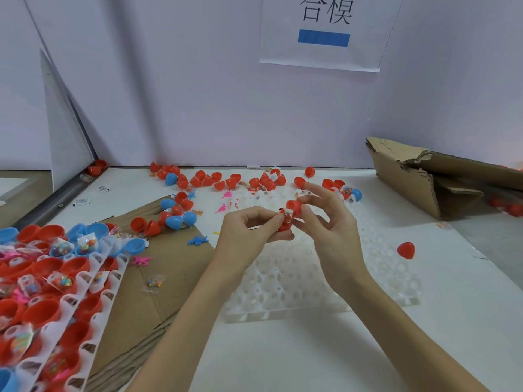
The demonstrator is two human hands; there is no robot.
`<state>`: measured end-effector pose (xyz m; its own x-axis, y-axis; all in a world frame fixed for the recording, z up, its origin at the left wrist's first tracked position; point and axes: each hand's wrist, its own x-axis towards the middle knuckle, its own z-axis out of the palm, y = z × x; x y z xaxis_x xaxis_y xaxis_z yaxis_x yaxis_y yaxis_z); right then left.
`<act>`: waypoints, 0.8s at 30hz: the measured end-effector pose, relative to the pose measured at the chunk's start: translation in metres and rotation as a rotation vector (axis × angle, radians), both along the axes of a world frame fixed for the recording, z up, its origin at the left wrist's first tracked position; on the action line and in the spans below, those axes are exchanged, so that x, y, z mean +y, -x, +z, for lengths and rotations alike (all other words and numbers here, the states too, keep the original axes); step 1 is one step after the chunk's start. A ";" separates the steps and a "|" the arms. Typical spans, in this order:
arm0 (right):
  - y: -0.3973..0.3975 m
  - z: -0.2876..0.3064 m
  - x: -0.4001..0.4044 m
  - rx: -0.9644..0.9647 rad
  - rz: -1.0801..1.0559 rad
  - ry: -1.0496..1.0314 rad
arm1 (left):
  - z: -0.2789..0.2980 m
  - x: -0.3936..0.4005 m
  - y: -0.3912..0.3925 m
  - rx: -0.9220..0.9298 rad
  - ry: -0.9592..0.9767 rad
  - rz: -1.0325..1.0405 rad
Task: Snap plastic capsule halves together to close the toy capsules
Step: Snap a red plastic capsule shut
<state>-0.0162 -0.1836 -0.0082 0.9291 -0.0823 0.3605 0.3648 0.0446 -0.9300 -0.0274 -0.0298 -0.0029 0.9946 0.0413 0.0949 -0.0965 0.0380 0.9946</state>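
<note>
1. A red capsule half (283, 222), with a small packet showing inside, is gripped in the left hand (249, 230) above the white plastic tray (297, 281) at mid-worktop, apparently so the fill stays in.
2. A second red half (294, 207) is pinched by the right hand (329, 222) just above it, seemingly lined up for snapping.
3. Filled halves (42, 292) are kept along the left edge, presumably within reach.

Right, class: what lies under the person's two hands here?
Under the left hand and right hand, which hold red capsule halves, a clear plastic tray of empty round pockets rests on the white table. The hands and forearms cover some pockets.
</note>
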 end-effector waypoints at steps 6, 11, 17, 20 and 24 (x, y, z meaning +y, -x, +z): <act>0.003 0.004 -0.001 -0.102 0.023 0.158 | 0.003 0.001 0.003 -0.017 -0.051 0.002; 0.002 0.001 -0.001 -0.077 0.016 0.128 | 0.004 0.000 0.002 -0.067 -0.147 0.014; -0.002 0.001 -0.003 -0.150 -0.036 0.365 | -0.001 0.003 -0.001 -0.105 -0.180 0.057; -0.001 -0.004 -0.001 -0.213 -0.026 0.415 | -0.001 0.004 0.000 -0.143 -0.179 0.052; 0.000 -0.007 0.000 -0.217 -0.022 0.390 | -0.002 0.002 0.001 -0.147 -0.131 0.073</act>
